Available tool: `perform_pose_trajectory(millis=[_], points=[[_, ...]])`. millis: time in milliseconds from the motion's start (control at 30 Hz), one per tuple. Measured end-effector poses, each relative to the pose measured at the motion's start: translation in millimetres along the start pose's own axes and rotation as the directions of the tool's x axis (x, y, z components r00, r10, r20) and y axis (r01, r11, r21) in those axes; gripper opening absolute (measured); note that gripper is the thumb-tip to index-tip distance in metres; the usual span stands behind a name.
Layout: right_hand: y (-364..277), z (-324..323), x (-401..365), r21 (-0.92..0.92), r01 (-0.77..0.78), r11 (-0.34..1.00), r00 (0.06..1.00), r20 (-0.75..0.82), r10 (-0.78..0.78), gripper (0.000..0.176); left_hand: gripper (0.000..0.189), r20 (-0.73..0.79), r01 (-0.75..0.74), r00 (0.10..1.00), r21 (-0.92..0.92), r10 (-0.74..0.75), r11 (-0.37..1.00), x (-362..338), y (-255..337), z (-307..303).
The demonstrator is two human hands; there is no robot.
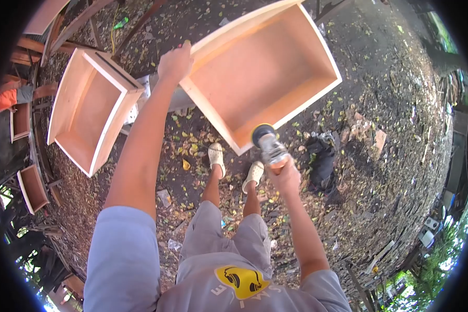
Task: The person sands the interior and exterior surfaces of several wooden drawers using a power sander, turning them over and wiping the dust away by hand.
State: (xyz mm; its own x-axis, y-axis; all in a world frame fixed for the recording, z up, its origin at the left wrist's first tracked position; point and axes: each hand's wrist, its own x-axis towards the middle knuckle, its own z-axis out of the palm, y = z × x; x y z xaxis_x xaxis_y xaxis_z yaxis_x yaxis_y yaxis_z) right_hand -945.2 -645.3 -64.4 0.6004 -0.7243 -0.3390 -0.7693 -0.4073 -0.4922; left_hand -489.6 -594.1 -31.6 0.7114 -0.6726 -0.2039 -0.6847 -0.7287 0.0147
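A large wooden drawer box (260, 67) is tilted in front of me, its inside facing up. My left hand (176, 63) grips its left side wall near the upper corner, fingers wrapped over the edge. In my right hand (286, 179) is a power sander (273, 150) with a round pad, my fingers closed around its body. The pad sits right at the near edge of the drawer, close to the lower corner.
A second wooden drawer (91, 112) stands to the left. Further left are smaller drawers (34, 190) and a person in an orange garment (8, 99). Leaves and scraps litter the ground, with a dark cloth-like heap (321, 164) right of my feet.
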Motion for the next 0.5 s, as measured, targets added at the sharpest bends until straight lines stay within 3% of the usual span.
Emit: perform_pose_trajectory(millis=[67,133,233,333,467,500], points=[[31.8,-5.0,33.1,-0.038,-0.099,0.994,0.990,-0.099,0.095,0.051,0.029,-0.013,0.007,1.000,0.001,-0.007,1.000,-1.2,0.4,-0.5],[34.7,-33.6,67.6,0.063,-0.149,0.987,0.970,-0.187,0.158,0.047,0.029,-0.019,-0.005,1.000,0.031,0.005,1.000,-1.0,-1.2,0.0],[54.0,-52.6,97.0,0.060,-0.190,0.980,0.945,-0.261,0.199,0.047,0.029,-0.037,-0.014,0.999,0.040,0.015,0.999,-0.1,-0.4,1.7],[40.6,-44.0,72.5,0.163,-0.063,0.985,0.979,-0.179,0.092,0.048,0.032,-0.003,0.016,1.000,0.056,-0.016,0.998,2.2,0.8,1.5],[25.6,0.5,18.0,-0.019,0.006,1.000,0.997,0.083,-0.005,0.062,0.035,0.018,0.020,1.000,0.051,-0.021,0.998,0.9,1.9,0.1],[24.5,2.8,13.2,-0.015,0.069,0.998,0.995,0.067,-0.068,0.064,0.035,0.023,0.025,0.999,0.055,-0.026,0.998,0.4,2.8,-0.5]])
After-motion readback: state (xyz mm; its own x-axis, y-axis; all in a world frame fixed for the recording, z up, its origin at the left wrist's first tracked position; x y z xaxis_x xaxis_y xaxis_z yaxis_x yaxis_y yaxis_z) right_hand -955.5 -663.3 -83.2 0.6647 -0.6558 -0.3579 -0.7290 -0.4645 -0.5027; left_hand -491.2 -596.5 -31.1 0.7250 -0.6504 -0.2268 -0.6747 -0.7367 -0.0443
